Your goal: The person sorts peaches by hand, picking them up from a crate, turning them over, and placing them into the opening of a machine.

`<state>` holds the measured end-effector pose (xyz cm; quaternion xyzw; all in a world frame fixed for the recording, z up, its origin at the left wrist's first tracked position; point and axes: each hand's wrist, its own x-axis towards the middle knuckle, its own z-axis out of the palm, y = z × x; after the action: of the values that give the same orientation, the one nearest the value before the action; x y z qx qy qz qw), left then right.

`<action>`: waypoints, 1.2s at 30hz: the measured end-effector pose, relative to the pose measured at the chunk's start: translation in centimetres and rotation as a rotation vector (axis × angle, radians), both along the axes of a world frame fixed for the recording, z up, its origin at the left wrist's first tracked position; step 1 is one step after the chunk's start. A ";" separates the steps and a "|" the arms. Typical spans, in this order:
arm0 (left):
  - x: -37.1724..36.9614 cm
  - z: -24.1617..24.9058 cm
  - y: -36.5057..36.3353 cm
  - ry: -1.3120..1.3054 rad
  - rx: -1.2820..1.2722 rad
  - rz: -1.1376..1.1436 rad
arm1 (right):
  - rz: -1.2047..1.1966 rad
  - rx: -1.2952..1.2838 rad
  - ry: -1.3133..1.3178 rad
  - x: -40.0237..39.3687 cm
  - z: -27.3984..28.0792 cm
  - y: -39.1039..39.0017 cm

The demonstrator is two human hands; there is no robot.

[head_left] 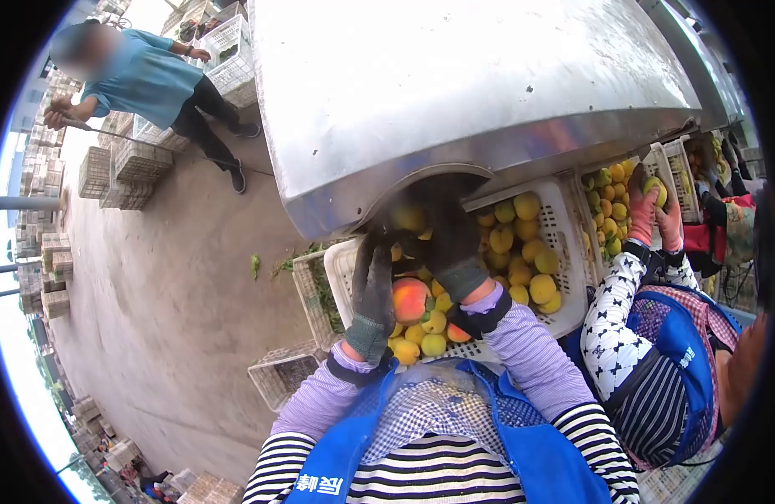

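Observation:
Both my hands wear dark gloves and reach up to a curved opening in a metal housing [488,109]. A blurred yellow peach [408,217] shows in the shadow of that opening, between my hands. My left hand [373,281] has its fingers at the peach's left side, and my right hand [453,239] closes in from the right. The housing's edge and shadow partly hide the fingertips. Below my wrists is a white plastic crate [576,281] of yellow peaches. One large red-orange peach [410,301] lies beside my left hand.
At right, a co-worker [648,353] in pink gloves holds a peach over another crate [593,244]. A person in a blue shirt [148,76] stands at upper left with a long rod. An upright crate [285,374] and green leaves lie on the concrete floor [169,294]; stacked crates line the left.

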<state>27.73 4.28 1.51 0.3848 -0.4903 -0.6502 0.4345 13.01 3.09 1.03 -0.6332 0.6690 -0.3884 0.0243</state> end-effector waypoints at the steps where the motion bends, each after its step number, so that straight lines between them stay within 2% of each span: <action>1: 0.3 -0.8 0.1 -0.010 0.002 0.021 | -0.002 0.025 0.029 0.1 -0.4 -0.4; 5: 1.1 -0.8 0.4 -0.120 -0.148 -0.036 | -0.018 0.044 0.025 -0.5 -1.2 -1.7; 8: 1.0 -1.4 0.2 0.132 0.156 -0.028 | -0.056 -0.058 0.076 -0.9 -0.7 -3.4; 10: 1.4 -2.5 -0.6 0.360 0.387 -0.037 | 0.020 0.035 0.068 -1.4 -0.8 -4.8; 13: 2.1 -3.0 -0.1 0.209 0.109 -0.064 | 0.090 0.300 -0.023 -1.8 -0.1 -5.1; 15: 2.1 -4.8 -0.2 0.337 0.239 -0.016 | 0.138 0.321 -0.203 -2.0 1.4 -2.5; 17: 3.2 -5.4 -0.4 0.757 0.401 -0.071 | 0.198 0.255 -0.282 -0.6 4.2 1.2; 18: 3.5 -4.5 0.2 0.671 0.327 -0.071 | 0.237 0.178 -0.268 0.8 5.3 3.4; 20: 3.6 -1.8 1.6 0.496 0.190 -0.081 | 0.246 0.292 -0.322 3.5 3.6 6.4; 21: 3.1 -0.3 2.5 0.269 0.020 -0.083 | 0.245 0.346 -0.348 4.0 2.8 7.4; 24: -0.1 -0.2 2.3 0.154 0.082 0.087 | 0.149 0.270 -0.217 1.3 2.3 6.7; 25: 0.2 -0.1 2.5 0.004 0.010 0.006 | 0.125 0.210 -0.219 1.2 2.3 6.7; 28: -0.2 -0.8 1.9 0.095 0.157 0.019 | 0.063 0.103 -0.188 0.8 2.5 6.3; 29: -0.3 -1.1 1.3 0.026 0.066 0.001 | 0.047 0.107 -0.164 1.0 2.1 5.9; 30: -0.5 -1.2 1.1 0.029 0.078 0.037 | 0.027 0.112 -0.143 1.1 2.0 5.6; 33: -0.4 -1.6 0.6 0.073 0.122 0.127 | -0.029 0.201 0.096 0.8 3.4 3.4; 36: 1.0 -3.2 0.6 0.121 0.249 0.177 | -0.010 0.166 0.141 -0.1 -0.3 0.1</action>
<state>28.73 4.91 -1.72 0.4373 -0.3432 -0.6872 0.4677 12.96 3.17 0.76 -0.6515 0.7020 -0.2862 0.0274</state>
